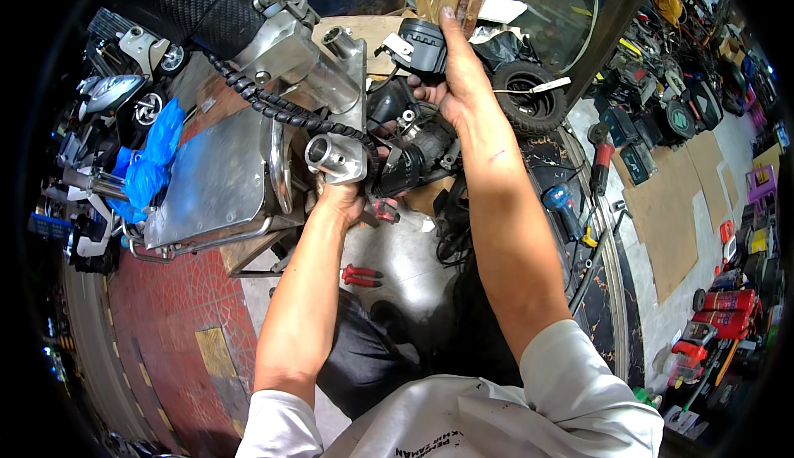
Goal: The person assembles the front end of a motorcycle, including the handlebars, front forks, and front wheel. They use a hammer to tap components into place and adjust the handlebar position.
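Note:
My right hand [454, 84] is at a black, round, ribbed housing [426, 47] with a silver bracket on its left side. The thumb stretches up along the housing's right side and the fingers curl below it. Lower and to the left, my left hand [341, 202] grips the underside of a shiny metal bracket [335, 156] with round tube sockets. Most of its fingers are hidden behind the metal. A black spiral-wrapped cable [277, 104] runs down across this bracket. Between my hands, a dark cluster of cables and mechanical parts [418, 135] is partly covered.
A metal footboard [211, 178] extends left, with a blue plastic bag [157, 156] beyond. Red-handled pliers [361, 276] lie on the floor below. To the right are a small tyre [529, 98], a blue power tool [562, 210], a red angle grinder [601, 156] and cardboard [666, 218].

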Motion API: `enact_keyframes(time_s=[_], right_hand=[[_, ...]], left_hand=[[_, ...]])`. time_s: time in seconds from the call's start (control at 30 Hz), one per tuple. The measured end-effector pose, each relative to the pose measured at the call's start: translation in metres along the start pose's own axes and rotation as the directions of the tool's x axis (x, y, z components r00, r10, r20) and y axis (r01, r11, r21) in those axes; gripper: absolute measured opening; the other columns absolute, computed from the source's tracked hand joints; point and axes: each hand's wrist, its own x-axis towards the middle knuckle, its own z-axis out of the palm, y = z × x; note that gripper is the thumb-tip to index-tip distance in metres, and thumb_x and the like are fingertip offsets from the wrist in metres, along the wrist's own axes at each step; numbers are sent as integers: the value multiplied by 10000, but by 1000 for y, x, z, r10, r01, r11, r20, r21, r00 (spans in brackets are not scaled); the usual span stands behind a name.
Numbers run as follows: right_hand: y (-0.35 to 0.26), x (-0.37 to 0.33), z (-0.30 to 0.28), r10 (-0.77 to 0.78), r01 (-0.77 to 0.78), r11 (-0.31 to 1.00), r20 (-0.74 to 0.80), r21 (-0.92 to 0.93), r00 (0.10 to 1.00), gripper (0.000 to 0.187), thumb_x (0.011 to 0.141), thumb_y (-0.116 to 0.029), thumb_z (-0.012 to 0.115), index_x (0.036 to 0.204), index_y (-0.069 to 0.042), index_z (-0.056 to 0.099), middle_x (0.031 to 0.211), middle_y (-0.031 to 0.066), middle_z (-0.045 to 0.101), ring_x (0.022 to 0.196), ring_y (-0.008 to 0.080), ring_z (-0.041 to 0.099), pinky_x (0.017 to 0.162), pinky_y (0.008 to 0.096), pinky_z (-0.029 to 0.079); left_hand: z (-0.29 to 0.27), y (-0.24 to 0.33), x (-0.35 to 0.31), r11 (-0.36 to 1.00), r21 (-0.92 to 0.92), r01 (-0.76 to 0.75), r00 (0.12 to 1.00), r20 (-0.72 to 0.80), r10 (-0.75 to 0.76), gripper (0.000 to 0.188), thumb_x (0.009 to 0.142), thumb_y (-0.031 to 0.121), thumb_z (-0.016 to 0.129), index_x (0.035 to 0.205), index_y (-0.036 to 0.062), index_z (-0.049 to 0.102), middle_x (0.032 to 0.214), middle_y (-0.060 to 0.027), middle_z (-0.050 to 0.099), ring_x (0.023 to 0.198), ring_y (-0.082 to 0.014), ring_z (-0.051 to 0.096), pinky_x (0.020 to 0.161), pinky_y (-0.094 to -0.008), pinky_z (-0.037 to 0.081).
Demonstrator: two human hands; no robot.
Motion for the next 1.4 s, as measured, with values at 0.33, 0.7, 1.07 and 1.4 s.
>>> enact_keyframes(time_s=[0.33, 0.7, 1.07, 1.4], right_hand=[[31, 22, -31, 203, -225, 965, 154, 135, 967, 658, 990, -726, 458, 1181, -126, 650, 857, 103, 730, 602, 253, 697, 449, 315, 507], [85, 39, -51, 562, -575, 818, 221, -7, 797, 776, 984, -779, 294, 1188, -154, 707, 948, 110, 746, 779, 303, 685, 656, 372, 378], [129, 42, -56, 608, -632, 775, 295, -21, 737, 647, 1046, -577, 477, 1293, 10, 594, 1113, 228, 713, 937, 357, 713, 855, 478, 614], [101, 1, -60, 577, -512, 790, 128, -338, 806, 728, 932, -727, 585, 1367, -144, 622, 1274, 120, 689, 1116, 257, 666, 972, 514, 506]], left_hand=[[-1, -6, 8, 999, 4, -41, 999, 35, 41, 810, 778, 258, 674, 1520, 26, 447, 1372, -189, 637, 1098, -293, 717, 825, -463, 662], [-25, -7, 0, 987, -146, 67, 998, 30, -63, 561, 882, 423, 751, 1229, 7, 605, 1133, -201, 706, 942, -399, 732, 705, -624, 640], [-41, -16, 13, 995, -21, 100, 982, -156, -102, 595, 855, 212, 717, 1416, 99, 553, 1136, -134, 704, 817, -295, 740, 586, -444, 646], [-16, -30, 24, 994, 108, -30, 963, -265, 58, 484, 867, 440, 815, 1216, 132, 682, 1106, -52, 725, 851, -233, 728, 534, -405, 585]])
